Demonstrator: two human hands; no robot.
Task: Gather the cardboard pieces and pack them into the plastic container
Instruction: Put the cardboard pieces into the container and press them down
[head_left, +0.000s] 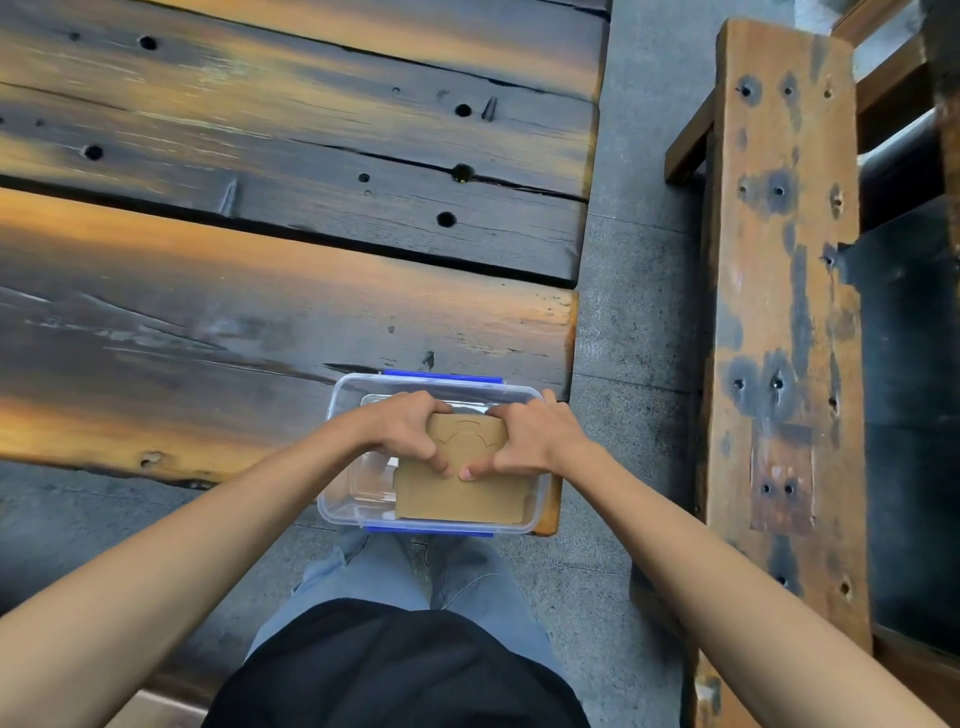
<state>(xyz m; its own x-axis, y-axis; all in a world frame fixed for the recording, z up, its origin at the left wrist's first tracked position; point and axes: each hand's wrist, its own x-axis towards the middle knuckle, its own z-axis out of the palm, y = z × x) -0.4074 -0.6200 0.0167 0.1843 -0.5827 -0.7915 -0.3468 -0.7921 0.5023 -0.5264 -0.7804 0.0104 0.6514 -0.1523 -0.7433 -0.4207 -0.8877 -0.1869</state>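
A clear plastic container (343, 400) with blue clips stands on the near right corner of the wooden table. Brown cardboard pieces (462, 493) lie flat inside it, filling its right part; the left part shows bare plastic. My left hand (405, 431) grips the cardboard's upper left edge, with its fingers curled over it. My right hand (530, 436) grips the upper right edge the same way. Both thumbs press on the top of the cardboard, close together near its middle. The top piece bears a faint curved cut line.
The dark, scorched plank table (260, 260) stretches away to the left and far side. A rough wooden bench (779, 312) stands to the right across a grey paved gap (634, 260). My legs are below the container.
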